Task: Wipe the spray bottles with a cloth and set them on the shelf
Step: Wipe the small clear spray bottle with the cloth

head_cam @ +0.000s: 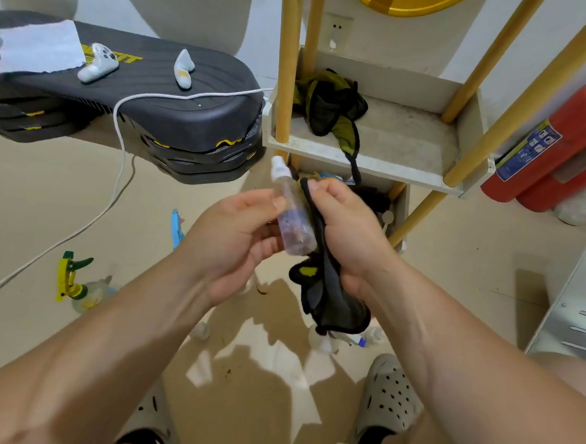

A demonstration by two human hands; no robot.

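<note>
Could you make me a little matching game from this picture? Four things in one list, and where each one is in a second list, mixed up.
Things
1. small clear spray bottle
2. dark cloth
3. yellow-green trigger sprayer
4. white game controller

Places
A. on the floor
B. held in the left hand
C. on top of the black stepped platform
D. held in the right hand

Pairs: 1-B, 2-D, 3-A, 4-C
</note>
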